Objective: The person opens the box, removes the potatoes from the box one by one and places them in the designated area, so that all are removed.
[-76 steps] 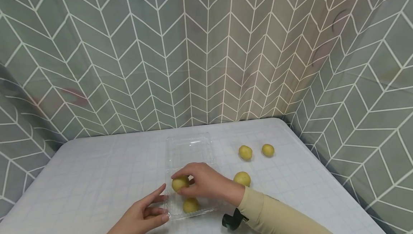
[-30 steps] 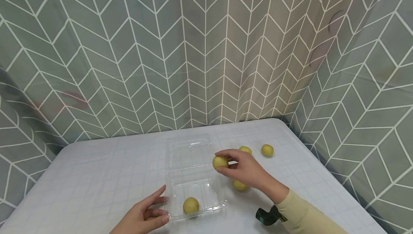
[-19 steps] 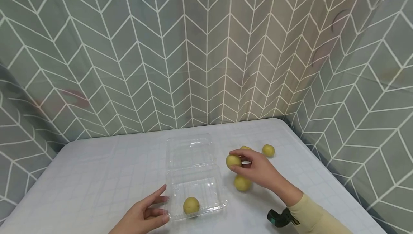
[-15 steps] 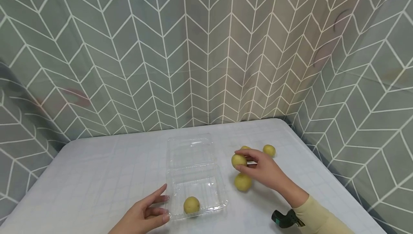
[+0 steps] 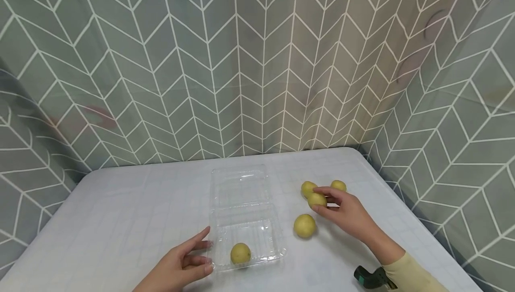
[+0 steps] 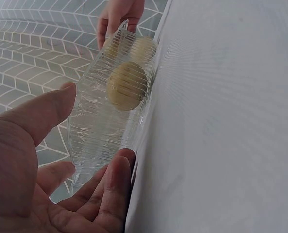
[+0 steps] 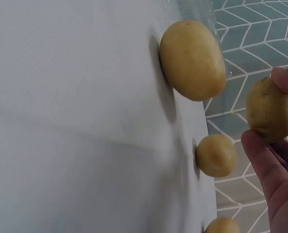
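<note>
My right hand (image 5: 346,211) pinches a yellow potato (image 5: 317,200) between thumb and fingers, right of the box. In the right wrist view that potato (image 7: 272,110) is held clear of the table. My left hand (image 5: 181,260) rests its fingertips along the left side of a clear plastic clamshell box (image 5: 257,207), whose lid lies folded back. Inside the box's near half sits one potato (image 5: 240,253), seen through the ribbed wall in the left wrist view. A potato (image 5: 304,226) lies in front of the right hand; two more, one potato (image 5: 308,189) and another potato (image 5: 339,185), lie behind it.
A white cloth-covered table (image 5: 132,220) bears everything. Patterned grey-green curtains (image 5: 257,59) hang along its back and right side. A black device (image 5: 372,277) is strapped at the right wrist beside the beige sleeve (image 5: 410,274).
The right hand has lifted a potato out of the box and carried it right, to beside the loose potatoes. My left hand stays at the box's left side.
</note>
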Motion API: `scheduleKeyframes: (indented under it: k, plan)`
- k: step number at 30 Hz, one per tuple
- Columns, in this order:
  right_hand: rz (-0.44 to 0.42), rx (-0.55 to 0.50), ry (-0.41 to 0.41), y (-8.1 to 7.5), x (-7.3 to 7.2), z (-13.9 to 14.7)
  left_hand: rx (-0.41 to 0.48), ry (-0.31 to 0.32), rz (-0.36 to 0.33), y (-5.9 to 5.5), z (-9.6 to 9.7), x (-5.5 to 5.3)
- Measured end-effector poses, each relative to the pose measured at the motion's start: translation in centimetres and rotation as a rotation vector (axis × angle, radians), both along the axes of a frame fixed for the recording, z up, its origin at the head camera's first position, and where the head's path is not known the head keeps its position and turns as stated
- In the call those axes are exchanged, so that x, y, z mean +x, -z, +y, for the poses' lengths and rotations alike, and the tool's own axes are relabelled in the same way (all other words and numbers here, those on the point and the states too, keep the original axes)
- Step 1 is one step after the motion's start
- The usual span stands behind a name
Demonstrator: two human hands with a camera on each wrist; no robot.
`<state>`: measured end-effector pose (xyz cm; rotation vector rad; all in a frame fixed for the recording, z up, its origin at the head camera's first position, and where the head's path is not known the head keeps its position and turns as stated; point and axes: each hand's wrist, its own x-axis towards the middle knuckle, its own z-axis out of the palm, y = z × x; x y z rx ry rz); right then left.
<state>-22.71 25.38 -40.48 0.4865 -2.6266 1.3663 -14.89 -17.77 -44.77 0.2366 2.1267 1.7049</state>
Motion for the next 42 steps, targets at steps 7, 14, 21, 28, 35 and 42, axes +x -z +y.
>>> scheduleKeyframes:
  k: [7,14,21,28,35,42]
  plan:
    - [0.009,0.06,0.047,0.7,0.1,1.1,0.005,-0.005,0.021,0.2,-0.2,0.1]
    - [-0.023,0.096,0.106,1.1,0.3,2.2,0.017,0.009,0.058,0.2,-0.2,0.2]
    - [-0.025,0.131,0.124,1.3,0.2,2.7,-0.019,-0.001,0.036,0.0,-0.1,0.2]
    - [-0.034,0.141,0.128,1.6,0.2,2.8,-0.029,-0.007,0.047,-0.2,-0.1,0.3]
    - [-0.042,0.14,0.134,1.7,0.1,2.9,-0.02,-0.01,0.042,-0.2,-0.1,0.5]
    - [-0.064,0.143,0.144,1.9,0.1,3.0,-0.004,-0.003,0.056,-0.4,-0.2,0.6]
